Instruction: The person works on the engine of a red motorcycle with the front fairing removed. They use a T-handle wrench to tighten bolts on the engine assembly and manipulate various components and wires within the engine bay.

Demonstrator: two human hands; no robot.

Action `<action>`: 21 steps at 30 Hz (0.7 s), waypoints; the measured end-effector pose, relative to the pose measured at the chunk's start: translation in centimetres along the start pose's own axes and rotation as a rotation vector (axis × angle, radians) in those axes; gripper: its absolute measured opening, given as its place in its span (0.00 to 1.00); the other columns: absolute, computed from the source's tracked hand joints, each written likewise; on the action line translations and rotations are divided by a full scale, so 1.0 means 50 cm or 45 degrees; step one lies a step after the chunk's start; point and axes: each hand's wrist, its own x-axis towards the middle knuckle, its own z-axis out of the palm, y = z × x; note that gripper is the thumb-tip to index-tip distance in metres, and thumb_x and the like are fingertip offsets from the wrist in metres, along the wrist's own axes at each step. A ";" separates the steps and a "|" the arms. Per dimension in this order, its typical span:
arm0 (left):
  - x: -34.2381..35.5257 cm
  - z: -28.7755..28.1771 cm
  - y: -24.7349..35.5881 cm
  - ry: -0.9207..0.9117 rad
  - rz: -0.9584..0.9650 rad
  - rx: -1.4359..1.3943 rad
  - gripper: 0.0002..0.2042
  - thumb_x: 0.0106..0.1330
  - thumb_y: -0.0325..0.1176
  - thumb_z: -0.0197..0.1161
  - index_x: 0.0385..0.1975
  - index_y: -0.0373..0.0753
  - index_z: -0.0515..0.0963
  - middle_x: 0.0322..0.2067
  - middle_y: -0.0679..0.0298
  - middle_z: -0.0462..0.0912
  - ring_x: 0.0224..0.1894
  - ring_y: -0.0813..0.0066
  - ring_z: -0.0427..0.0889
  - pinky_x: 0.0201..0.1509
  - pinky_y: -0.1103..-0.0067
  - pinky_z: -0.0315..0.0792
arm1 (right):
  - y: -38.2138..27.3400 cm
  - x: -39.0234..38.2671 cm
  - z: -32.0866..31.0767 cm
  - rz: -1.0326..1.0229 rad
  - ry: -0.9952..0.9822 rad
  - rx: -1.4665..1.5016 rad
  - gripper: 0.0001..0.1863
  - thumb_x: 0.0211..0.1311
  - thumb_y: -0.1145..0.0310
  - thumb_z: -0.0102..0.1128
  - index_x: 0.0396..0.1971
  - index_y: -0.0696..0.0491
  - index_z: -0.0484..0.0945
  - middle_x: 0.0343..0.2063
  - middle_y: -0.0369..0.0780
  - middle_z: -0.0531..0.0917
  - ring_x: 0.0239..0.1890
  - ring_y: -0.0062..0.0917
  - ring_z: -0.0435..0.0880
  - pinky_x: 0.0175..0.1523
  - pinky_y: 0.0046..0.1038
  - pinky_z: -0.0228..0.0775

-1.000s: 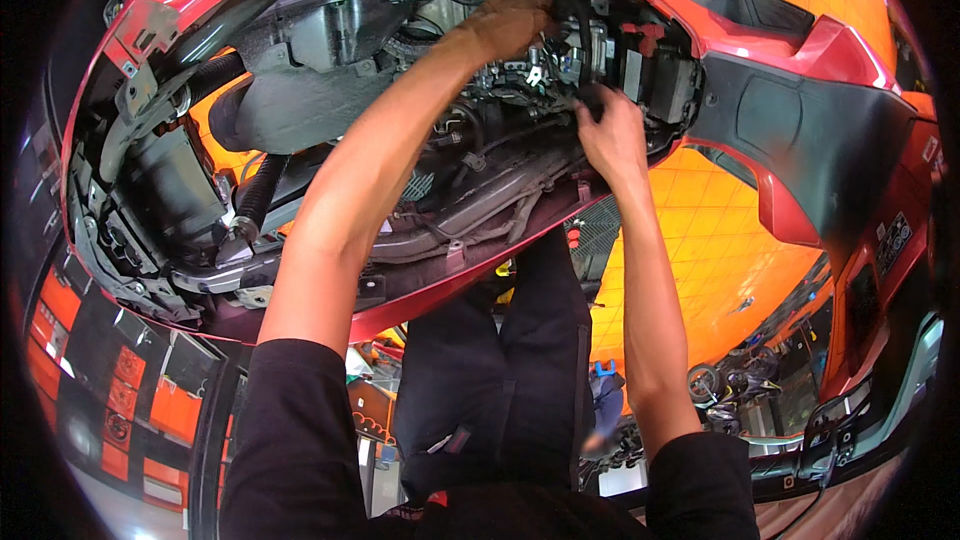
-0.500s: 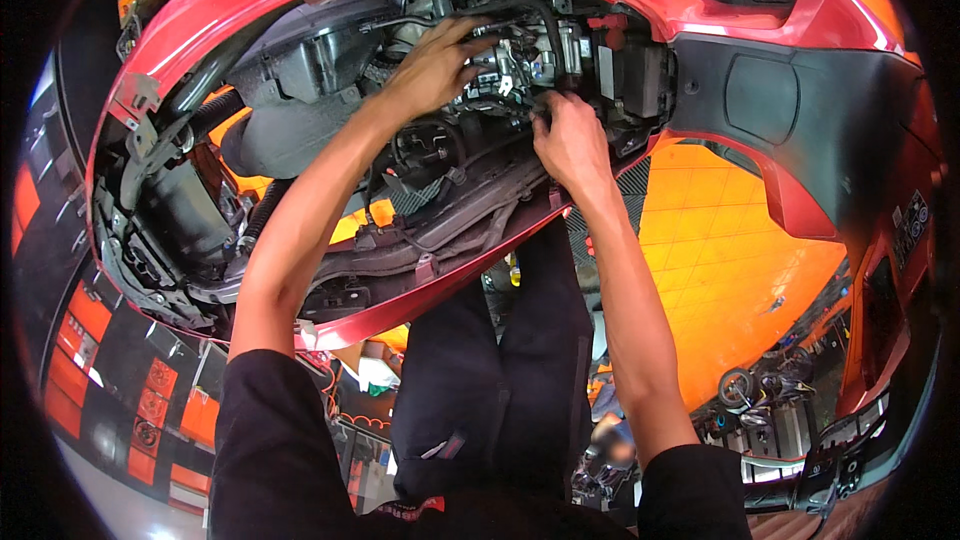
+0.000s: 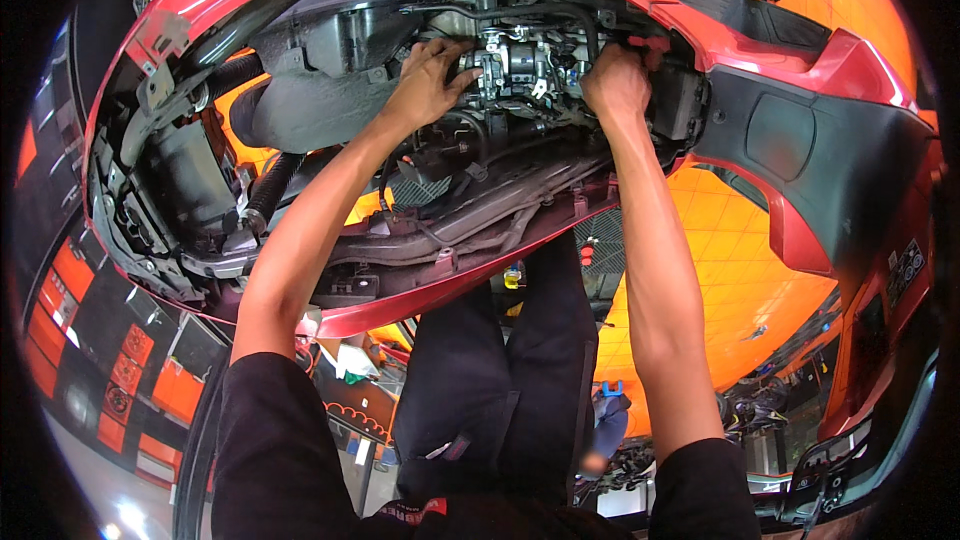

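Note:
Inside the red scooter body (image 3: 380, 318), a silver metal engine assembly (image 3: 520, 65) with hoses and wires lies between my two hands. My left hand (image 3: 432, 82) is at its left end, with thumb and bent fingers apart on either side of the metal edge; I see nothing gripped between them. My right hand (image 3: 617, 88) is closed at the assembly's right side, reaching down beside a hose. Its fingertips are hidden, so what it holds cannot be made out. A red terminal cover (image 3: 652, 48) sits just beyond the knuckles.
A black plastic housing (image 3: 345, 40) stands left of the engine. Corrugated black tubes (image 3: 265, 195) and a cable run (image 3: 470, 230) line the bay. The black floorboard panel (image 3: 780, 130) extends right. Below are orange floor tiles (image 3: 700, 230); another person (image 3: 608, 425) is low down behind me.
My right hand has moved right, from the assembly's lower edge to its right side. My left hand has drawn back left from over the assembly, exposing more of it. The view has shifted slightly.

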 end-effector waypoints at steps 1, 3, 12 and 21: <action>0.000 0.005 -0.003 -0.008 0.002 0.015 0.24 0.73 0.47 0.64 0.64 0.42 0.77 0.55 0.53 0.79 0.58 0.48 0.73 0.64 0.59 0.67 | 0.004 -0.003 0.006 -0.012 0.026 -0.061 0.20 0.56 0.68 0.63 0.47 0.63 0.80 0.45 0.60 0.85 0.49 0.54 0.87 0.53 0.48 0.82; 0.007 0.011 0.015 -0.017 -0.010 -0.025 0.25 0.73 0.50 0.63 0.64 0.44 0.77 0.56 0.54 0.78 0.58 0.50 0.73 0.64 0.57 0.66 | 0.030 -0.001 0.029 0.017 -0.036 -0.016 0.22 0.55 0.69 0.65 0.49 0.63 0.77 0.46 0.60 0.84 0.50 0.55 0.86 0.54 0.50 0.81; -0.010 0.017 -0.007 0.004 -0.057 0.040 0.24 0.73 0.49 0.63 0.65 0.47 0.77 0.55 0.58 0.78 0.58 0.53 0.72 0.64 0.59 0.64 | 0.012 -0.037 0.076 0.241 0.009 0.213 0.18 0.52 0.67 0.67 0.40 0.62 0.82 0.42 0.59 0.86 0.47 0.55 0.87 0.52 0.49 0.81; -0.003 0.018 -0.006 -0.060 -0.068 -0.001 0.25 0.74 0.51 0.61 0.67 0.49 0.74 0.59 0.58 0.76 0.62 0.52 0.71 0.67 0.57 0.63 | 0.025 -0.053 0.049 0.212 0.037 0.199 0.15 0.52 0.71 0.65 0.39 0.62 0.82 0.40 0.59 0.86 0.47 0.56 0.87 0.52 0.48 0.81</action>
